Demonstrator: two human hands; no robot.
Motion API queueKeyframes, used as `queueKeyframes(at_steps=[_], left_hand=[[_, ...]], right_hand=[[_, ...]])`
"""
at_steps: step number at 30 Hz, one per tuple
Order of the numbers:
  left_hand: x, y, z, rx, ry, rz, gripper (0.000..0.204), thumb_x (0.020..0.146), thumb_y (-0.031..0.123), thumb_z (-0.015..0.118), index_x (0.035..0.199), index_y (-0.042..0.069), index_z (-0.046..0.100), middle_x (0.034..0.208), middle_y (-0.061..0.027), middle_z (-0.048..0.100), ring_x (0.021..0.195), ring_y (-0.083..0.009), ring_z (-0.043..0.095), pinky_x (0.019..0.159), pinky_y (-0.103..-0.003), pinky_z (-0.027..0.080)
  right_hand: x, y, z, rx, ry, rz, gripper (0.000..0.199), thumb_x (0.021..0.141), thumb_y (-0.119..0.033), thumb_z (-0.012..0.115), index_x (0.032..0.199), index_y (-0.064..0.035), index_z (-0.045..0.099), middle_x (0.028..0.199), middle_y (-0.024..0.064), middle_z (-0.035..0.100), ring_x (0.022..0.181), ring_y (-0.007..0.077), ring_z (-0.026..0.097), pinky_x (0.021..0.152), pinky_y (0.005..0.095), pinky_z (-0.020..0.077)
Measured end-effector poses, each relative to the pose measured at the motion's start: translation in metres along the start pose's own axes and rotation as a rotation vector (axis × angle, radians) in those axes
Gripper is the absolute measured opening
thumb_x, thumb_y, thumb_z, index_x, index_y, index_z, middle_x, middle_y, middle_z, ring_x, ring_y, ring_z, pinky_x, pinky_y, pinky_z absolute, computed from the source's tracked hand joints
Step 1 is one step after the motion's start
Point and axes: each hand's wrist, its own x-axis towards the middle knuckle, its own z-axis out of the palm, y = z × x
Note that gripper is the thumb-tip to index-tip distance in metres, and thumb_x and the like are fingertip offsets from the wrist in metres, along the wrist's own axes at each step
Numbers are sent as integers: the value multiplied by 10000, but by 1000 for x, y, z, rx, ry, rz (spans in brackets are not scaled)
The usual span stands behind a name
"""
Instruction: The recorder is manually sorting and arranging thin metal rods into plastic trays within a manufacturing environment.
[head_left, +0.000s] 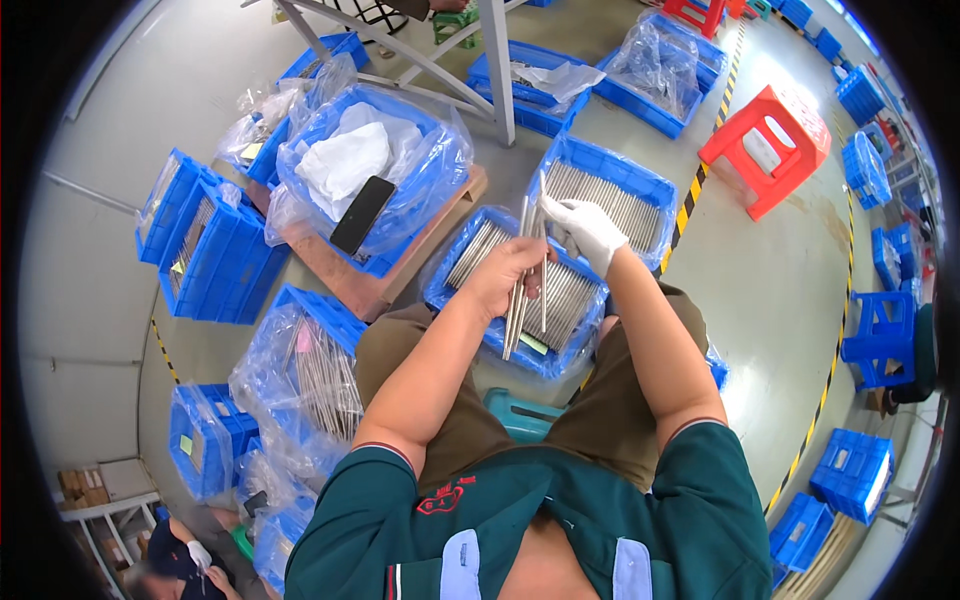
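Note:
My left hand (pixel 505 275), bare, grips a bundle of long thin metal rods (pixel 518 310) held upright over a blue crate (pixel 455 300) lined with clear plastic and filled with more rods. My right hand (pixel 585 228) wears a white glove and pinches the upper ends of the rods in that bundle. A second blue crate of rods (pixel 640 180) lies just beyond my right hand. I sit on a teal stool (pixel 520 415) with my knees apart.
Blue crates stand all around, several bagged in plastic. One on a wooden pallet (pixel 350 285) holds white cloth and a black phone (pixel 362 214). A red stool (pixel 770 145) stands right, by yellow-black floor tape (pixel 690 205). Another person (pixel 185 565) crouches lower left.

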Motion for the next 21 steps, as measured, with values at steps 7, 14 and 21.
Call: queueKeyframes(at_steps=[7, 14, 21], left_hand=[[1, -21, 10, -48, -158, -150, 228, 909, 267, 567, 906, 40, 582, 765, -14, 527, 604, -95, 471, 519, -240, 436], [-9, -13, -7, -163, -154, -74, 249, 894, 284, 580, 918, 37, 580, 804, -41, 549, 664, -146, 538, 596, -302, 491], [1, -11, -15, -253, -34, -7, 256, 890, 296, 580, 890, 42, 602, 902, -79, 614, 765, -253, 628, 708, -422, 542]], right_hand=[[51, 42, -29, -241, 420, -486, 382, 835, -368, 518, 773, -4, 616, 698, 151, 600, 682, 243, 575, 652, 347, 435], [42, 21, -51, 382, 508, -206, 300, 834, -344, 595, 646, -117, 535, 539, -31, 393, 442, 86, 358, 420, 244, 233], [11, 36, 8, -374, 67, -113, 472, 829, -473, 529, 710, -26, 622, 625, 81, 603, 596, 171, 590, 602, 296, 455]])
